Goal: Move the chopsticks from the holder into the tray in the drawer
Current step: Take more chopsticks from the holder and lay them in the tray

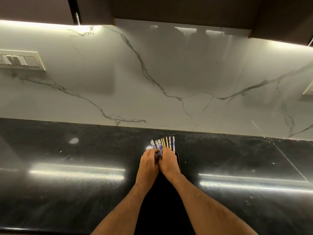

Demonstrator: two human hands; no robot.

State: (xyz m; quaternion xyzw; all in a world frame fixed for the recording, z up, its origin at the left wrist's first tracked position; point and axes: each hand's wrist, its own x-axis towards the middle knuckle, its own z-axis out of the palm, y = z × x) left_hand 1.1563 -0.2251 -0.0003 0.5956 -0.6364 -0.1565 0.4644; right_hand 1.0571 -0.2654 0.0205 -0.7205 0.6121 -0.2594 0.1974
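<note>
Several chopsticks (163, 144), some white with blue flowers and some plain wood, fan upward out of a dark holder (177, 158) on the black countertop (67, 175). My left hand (149, 162) and my right hand (168, 161) press together around the bundle's lower part, fingers closed on the sticks. Most of the holder is hidden behind my hands; only its dark right edge shows. The drawer and its tray are out of view.
A white marble backsplash (152, 82) rises behind the counter. A switch panel (20, 61) sits on it at the left. Dark cabinets (169, 9) hang overhead. The counter's front edge runs along the bottom of the view.
</note>
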